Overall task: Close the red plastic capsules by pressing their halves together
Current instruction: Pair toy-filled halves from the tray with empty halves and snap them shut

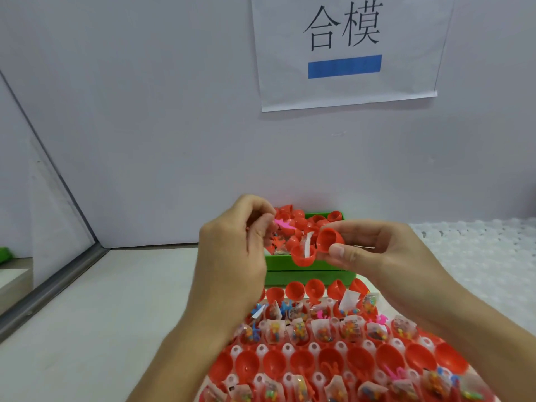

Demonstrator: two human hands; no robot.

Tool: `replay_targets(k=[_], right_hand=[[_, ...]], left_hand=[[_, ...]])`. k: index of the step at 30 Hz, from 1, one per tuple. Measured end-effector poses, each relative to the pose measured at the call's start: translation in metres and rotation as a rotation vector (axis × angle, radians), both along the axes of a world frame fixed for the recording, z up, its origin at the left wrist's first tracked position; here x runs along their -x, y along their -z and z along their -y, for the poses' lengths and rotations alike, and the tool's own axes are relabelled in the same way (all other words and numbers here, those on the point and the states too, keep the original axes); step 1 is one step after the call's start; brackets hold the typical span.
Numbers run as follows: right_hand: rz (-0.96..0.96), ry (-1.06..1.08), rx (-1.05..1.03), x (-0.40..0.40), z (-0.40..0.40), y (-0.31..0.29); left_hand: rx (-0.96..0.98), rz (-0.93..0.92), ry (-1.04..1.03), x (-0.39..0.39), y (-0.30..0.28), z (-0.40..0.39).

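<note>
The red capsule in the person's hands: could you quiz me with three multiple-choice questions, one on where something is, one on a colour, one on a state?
1. Where is the green box?
A. Behind the tray of capsules, by the wall
B. On the person's lap
C. Hanging under the paper sign

2. What colour is the bar on the paper sign?
A. Yellow
B. Blue
C. Black

3. What state is the red capsule in the right hand?
A. Snapped fully shut
B. Broken into pieces
C. Open, halves apart, white slip inside

Answers:
1. A: the box sits beyond the tray, against the grey wall.
2. B: a blue bar lies under the two printed characters.
3. C: both halves gape and a white slip sticks out, while the left hand pinches a pink toy.
</note>
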State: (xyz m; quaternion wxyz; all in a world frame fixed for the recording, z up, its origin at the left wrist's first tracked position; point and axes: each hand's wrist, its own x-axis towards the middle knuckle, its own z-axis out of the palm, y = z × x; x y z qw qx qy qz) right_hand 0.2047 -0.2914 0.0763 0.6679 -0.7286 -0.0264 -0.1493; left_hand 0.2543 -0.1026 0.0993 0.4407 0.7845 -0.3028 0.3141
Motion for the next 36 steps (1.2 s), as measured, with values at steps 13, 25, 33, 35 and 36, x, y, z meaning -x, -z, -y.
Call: replay_targets(k=[13,25,33,35,36], right_hand=[[0.078,-0.087,-0.047,0.004,-0.004,-0.006],[0.054,-0.077,-0.041,0.007,-0.008,-0.01],[0.096,-0.104,-0.203,0.002,-0.004,-0.006],[0.111,-0.095,-0.273,0.001,-0.004,-0.008],[0.117,-0.089,-0.323,0.001,-0.004,-0.008]], left_hand=[[-0.453,0.284,0.075,-0.001,-0.004,-0.002],[-0.234,0.126,0.064,0.003,0.005,0.006],[0.077,-0.225,0.176,0.009,0.006,0.011],[0.131,-0.304,0.248,0.009,0.005,0.011],[0.156,-0.34,0.286,0.01,0.005,0.01]])
